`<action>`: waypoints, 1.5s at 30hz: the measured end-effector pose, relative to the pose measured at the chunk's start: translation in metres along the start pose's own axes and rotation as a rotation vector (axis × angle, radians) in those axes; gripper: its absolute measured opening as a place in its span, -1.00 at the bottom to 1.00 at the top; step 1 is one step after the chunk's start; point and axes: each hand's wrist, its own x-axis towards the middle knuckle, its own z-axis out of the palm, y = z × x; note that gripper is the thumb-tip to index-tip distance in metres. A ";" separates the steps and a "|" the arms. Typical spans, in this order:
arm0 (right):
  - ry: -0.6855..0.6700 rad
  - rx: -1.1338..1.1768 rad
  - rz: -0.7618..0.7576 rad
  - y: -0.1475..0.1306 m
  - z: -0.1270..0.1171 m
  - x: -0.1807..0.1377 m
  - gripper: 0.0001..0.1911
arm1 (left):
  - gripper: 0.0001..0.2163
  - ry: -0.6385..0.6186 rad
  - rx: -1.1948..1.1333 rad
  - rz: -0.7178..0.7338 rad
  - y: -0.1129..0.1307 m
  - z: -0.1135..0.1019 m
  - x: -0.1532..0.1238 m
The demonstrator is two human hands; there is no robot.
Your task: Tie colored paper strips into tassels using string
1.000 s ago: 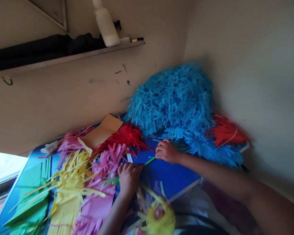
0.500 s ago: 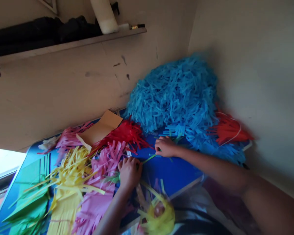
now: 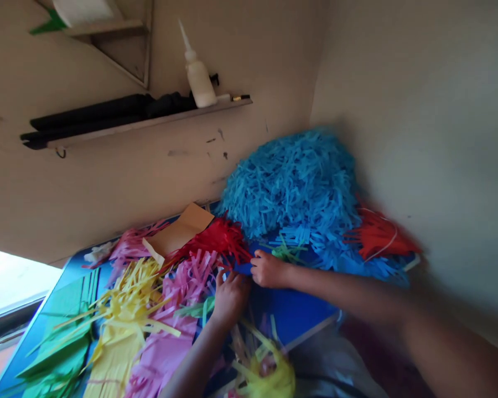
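My left hand (image 3: 229, 296) and my right hand (image 3: 267, 269) meet over the blue table (image 3: 299, 309), fingers curled and nearly touching each other. Green fringed paper (image 3: 288, 251) lies just behind my right hand; what the fingers pinch is hidden. Pink fringed paper (image 3: 178, 315) sits under and left of my left hand. Red fringed paper (image 3: 216, 239) lies just beyond both hands. A big heap of blue fringed paper (image 3: 294, 185) fills the corner behind them.
Yellow fringe (image 3: 124, 315) and green paper (image 3: 58, 342) cover the table's left part. A brown card (image 3: 180, 229) lies on the red fringe. More red fringe (image 3: 377, 235) sits at the right wall. A glue bottle (image 3: 199, 77) stands on the wall shelf (image 3: 149, 119). A yellow bundle (image 3: 269, 376) lies near me.
My right hand has slid left toward my left hand, so the two now nearly touch. The green strip stretched between them no longer shows. The view has tilted up a little.
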 end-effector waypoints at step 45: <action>0.891 1.746 0.605 -0.109 -0.037 -0.023 -0.87 | -0.85 0.670 -0.402 -0.275 0.067 -0.086 -0.039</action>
